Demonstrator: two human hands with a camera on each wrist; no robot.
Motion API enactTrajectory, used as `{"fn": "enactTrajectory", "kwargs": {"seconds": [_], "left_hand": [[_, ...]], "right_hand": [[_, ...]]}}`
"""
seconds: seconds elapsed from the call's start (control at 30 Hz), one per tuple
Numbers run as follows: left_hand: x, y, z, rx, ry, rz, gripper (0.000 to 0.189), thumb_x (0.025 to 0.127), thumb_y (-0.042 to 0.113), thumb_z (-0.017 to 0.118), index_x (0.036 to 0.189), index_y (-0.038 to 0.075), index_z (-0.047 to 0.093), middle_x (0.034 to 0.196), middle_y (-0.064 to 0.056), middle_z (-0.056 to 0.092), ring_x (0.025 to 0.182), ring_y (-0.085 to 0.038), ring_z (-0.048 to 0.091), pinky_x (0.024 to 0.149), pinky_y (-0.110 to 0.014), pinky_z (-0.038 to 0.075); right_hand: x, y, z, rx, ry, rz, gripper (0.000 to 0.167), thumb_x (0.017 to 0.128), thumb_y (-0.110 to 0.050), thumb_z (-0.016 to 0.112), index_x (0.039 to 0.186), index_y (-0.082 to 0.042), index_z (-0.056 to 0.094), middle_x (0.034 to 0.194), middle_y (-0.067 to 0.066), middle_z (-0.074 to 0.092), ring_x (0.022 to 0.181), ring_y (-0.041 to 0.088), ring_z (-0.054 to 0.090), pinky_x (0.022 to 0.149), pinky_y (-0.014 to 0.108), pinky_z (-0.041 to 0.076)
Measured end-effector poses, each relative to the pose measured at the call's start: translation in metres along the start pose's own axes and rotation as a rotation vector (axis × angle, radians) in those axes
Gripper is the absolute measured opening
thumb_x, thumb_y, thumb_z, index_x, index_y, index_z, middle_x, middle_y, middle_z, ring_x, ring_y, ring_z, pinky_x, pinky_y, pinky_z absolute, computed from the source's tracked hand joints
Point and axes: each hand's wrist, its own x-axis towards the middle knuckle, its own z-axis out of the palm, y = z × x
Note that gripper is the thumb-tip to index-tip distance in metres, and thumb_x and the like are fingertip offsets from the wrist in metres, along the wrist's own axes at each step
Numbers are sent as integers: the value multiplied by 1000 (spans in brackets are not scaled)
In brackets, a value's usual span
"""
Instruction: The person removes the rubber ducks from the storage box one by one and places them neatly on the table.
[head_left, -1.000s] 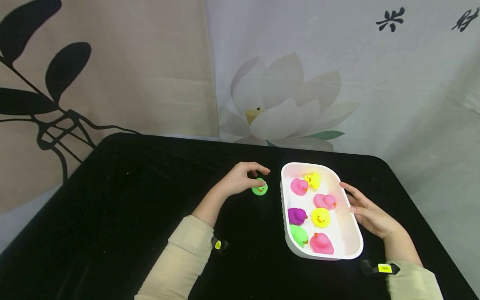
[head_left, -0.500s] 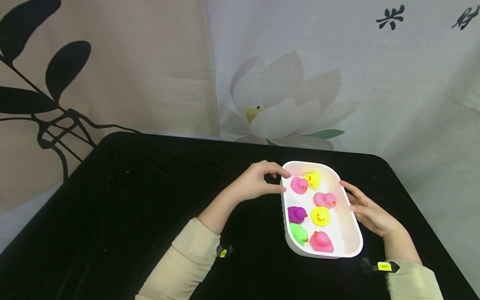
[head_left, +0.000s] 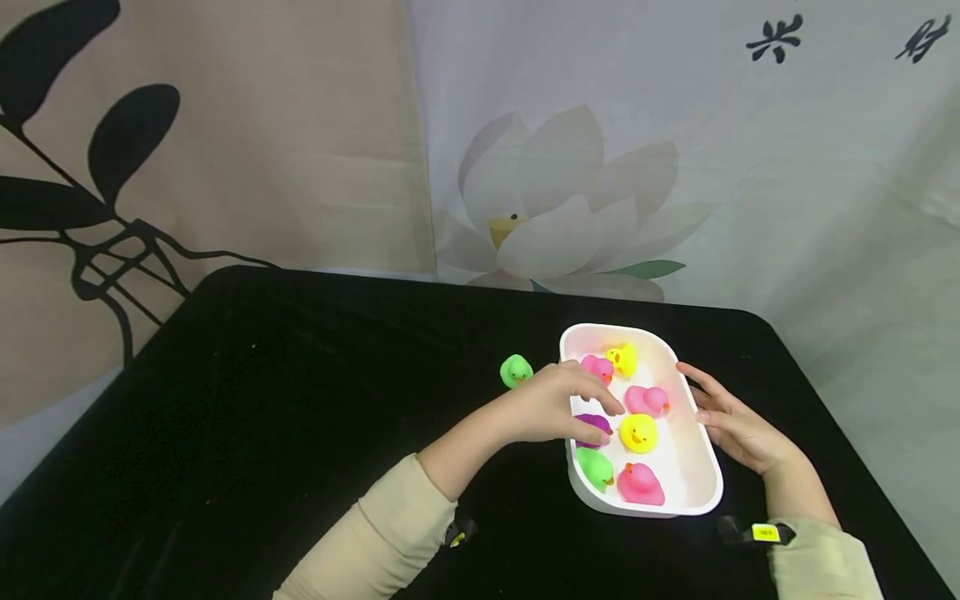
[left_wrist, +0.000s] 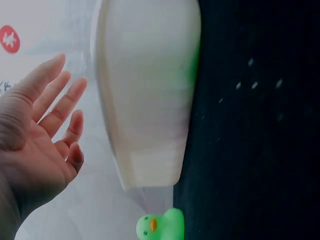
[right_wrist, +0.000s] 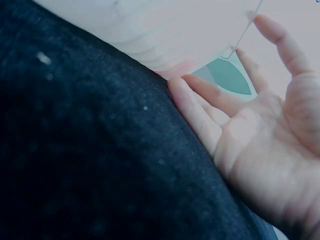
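Observation:
A white plastic tray [head_left: 693, 483] holds several rubber ducks in the head view. My left hand [head_left: 558, 404] hovers over its left side with nothing in it, fingers spread apart from the thumb. Below the thumb lies a purple duck [head_left: 588, 423], partly covered; a pink duck [head_left: 597, 367] shows behind the knuckles. My right hand [head_left: 746, 429] rests its fingertips against the tray's right wall and rim, fingers fairly straight. Outside the tray on the left sits a green duck [head_left: 515, 370], which the left wrist view also shows below the tray's side.
Inside the tray are also a yellow duck [head_left: 639, 433], another yellow duck [head_left: 624, 360], a light green duck [head_left: 595, 468] and two more pink ducks. A black cloth [head_left: 300, 417] covers the table. Behind it hangs a printed curtain [head_left: 300, 150].
My left hand has moved from beside the green duck rightward, across the tray's left rim and over the purple duck. The green duck stays on the cloth. My right hand has kept its place.

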Motion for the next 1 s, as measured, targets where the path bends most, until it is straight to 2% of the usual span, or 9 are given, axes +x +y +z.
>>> {"fn": "enactTrajectory", "kwargs": {"seconds": [0.2,0.33,0.5,0.8,1.0], "left_hand": [[3,1,10,121,-115,65,40,77,26,81,114,14,71,107,11,68,104,0,52,81,-14,43],[3,0,16,168,-171,58,42,77,30,81,115,17,71,106,14,67,101,-1,54,82,-13,40],[3,-1,19,209,-192,57,43,75,32,82,114,19,72,101,18,67,98,0,55,87,-18,35],[6,0,23,285,-224,54,38,74,33,83,108,19,75,86,19,67,89,3,55,83,-21,33],[8,1,26,323,-222,11,38,72,35,84,106,20,75,82,20,66,85,6,56,84,-22,34]], "right_hand": [[-1,1,0,-7,11,5,67,97,-7,45,153,-30,15,143,-2,31,116,15,53,89,41,47],[0,1,0,-4,4,1,67,97,-7,45,153,-28,14,143,-2,32,117,16,53,89,41,47],[-1,-1,2,-8,11,4,67,97,-7,46,153,-28,14,143,-1,32,116,16,54,89,41,47],[-1,0,3,-13,28,12,66,97,-8,46,152,-29,16,142,-1,32,115,16,54,88,42,47],[0,0,2,0,15,-2,66,97,-8,47,152,-27,15,142,-2,33,116,16,54,89,40,47]]}}
